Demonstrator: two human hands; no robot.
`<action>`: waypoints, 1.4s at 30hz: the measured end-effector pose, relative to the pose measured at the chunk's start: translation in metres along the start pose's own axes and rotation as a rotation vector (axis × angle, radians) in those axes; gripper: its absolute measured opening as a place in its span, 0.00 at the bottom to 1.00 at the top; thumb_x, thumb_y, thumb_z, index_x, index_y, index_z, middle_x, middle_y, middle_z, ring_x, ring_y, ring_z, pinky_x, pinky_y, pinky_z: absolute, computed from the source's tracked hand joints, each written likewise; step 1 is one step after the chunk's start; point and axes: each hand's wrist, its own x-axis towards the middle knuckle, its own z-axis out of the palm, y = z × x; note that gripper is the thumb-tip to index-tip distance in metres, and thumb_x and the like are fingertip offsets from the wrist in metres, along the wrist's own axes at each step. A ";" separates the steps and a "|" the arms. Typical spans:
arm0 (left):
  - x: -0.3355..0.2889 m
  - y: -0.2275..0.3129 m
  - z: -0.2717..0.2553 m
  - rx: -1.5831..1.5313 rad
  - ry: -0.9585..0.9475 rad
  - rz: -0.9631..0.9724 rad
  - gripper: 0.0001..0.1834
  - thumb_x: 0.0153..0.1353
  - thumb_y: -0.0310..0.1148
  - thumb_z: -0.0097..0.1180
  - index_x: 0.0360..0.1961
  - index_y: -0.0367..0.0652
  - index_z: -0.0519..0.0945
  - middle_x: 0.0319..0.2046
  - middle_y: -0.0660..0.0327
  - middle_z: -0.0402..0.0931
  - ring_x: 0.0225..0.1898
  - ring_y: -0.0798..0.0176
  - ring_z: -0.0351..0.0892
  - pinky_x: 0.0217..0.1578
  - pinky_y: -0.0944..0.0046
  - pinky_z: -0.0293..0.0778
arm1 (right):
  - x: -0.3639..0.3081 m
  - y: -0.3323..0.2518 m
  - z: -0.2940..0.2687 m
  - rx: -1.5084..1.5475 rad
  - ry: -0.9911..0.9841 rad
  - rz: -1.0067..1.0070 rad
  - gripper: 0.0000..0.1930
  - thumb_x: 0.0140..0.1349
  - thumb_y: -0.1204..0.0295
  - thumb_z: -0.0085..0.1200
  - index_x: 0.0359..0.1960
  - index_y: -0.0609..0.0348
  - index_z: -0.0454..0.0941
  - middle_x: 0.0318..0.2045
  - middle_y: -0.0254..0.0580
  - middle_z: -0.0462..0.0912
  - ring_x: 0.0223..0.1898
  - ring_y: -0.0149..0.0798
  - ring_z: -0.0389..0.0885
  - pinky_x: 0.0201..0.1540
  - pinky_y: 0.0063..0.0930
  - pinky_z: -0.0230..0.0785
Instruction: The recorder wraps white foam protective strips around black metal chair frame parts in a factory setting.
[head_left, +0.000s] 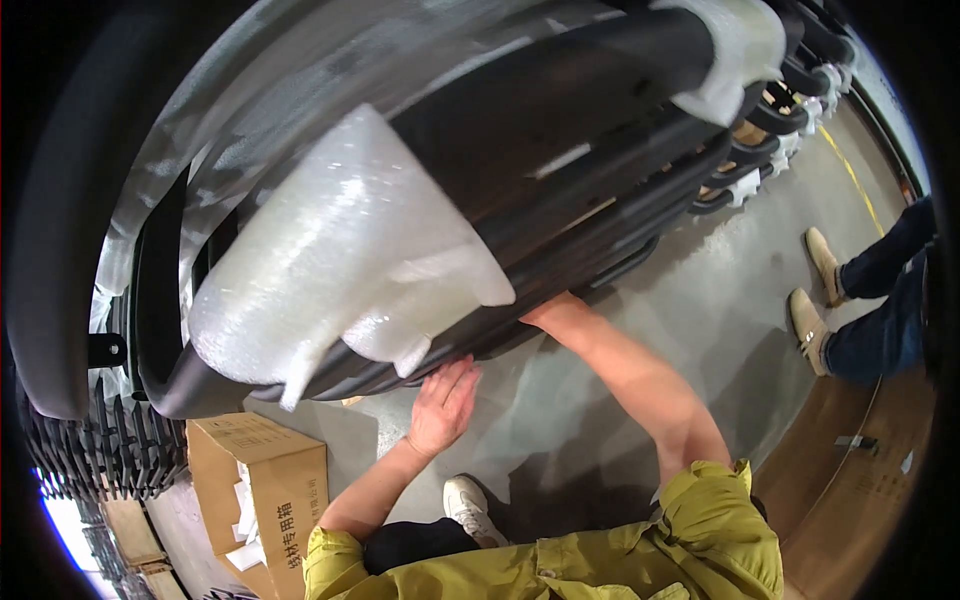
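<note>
A stack of long matte-black tubular bars (pixel 560 120) fills the view in front of me. White translucent foam wrap (pixel 340 250) covers the near left end of the bars, its loose corners hanging down. Below that wrap, my left hand (pixel 445 405) is raised with its fingers stretched out, the tips at the lower edge of a black bar. Further right, my right hand (pixel 552 310) reaches up under the bars. Its fingers are hidden behind them, so whether they grip anything does not show.
An open cardboard box (pixel 262 490) with white pieces inside stands at lower left. More foam wrap (pixel 735 60) covers bar ends at upper right. Black metal racks (pixel 110 440) stand far left. Another person's legs (pixel 880 300) are at right, above brown cardboard (pixel 850 480) on the grey floor.
</note>
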 end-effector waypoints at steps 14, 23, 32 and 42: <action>0.029 -0.001 0.039 0.225 -0.285 -0.039 0.24 0.51 0.31 0.50 0.50 0.36 0.64 0.54 0.52 0.60 0.56 0.50 0.57 0.53 0.52 0.56 | -0.091 -0.030 -0.096 0.003 -0.164 0.229 0.21 0.48 0.71 0.53 0.45 0.63 0.67 0.50 0.47 0.65 0.54 0.49 0.60 0.57 0.42 0.52; 0.046 -0.024 0.093 0.316 0.061 -0.353 0.17 0.59 0.36 0.42 0.46 0.39 0.70 0.44 0.47 0.68 0.46 0.44 0.65 0.48 0.52 0.59 | -0.044 0.018 -0.024 -0.206 -0.183 0.170 0.20 0.54 0.63 0.44 0.50 0.50 0.65 0.52 0.46 0.63 0.55 0.49 0.57 0.58 0.43 0.50; 0.021 -0.049 0.112 0.320 0.030 -0.548 0.18 0.58 0.37 0.40 0.48 0.40 0.69 0.48 0.48 0.66 0.51 0.44 0.61 0.53 0.51 0.53 | -0.014 0.027 0.054 0.241 -0.026 0.061 0.17 0.54 0.60 0.45 0.46 0.45 0.71 0.53 0.56 0.62 0.53 0.59 0.61 0.53 0.50 0.55; 0.043 -0.031 0.108 0.348 0.094 -0.568 0.17 0.56 0.36 0.42 0.43 0.38 0.72 0.43 0.46 0.69 0.45 0.42 0.65 0.47 0.49 0.59 | -0.010 0.016 0.048 0.459 0.013 0.089 0.18 0.51 0.64 0.44 0.41 0.61 0.70 0.41 0.54 0.71 0.44 0.54 0.69 0.48 0.45 0.61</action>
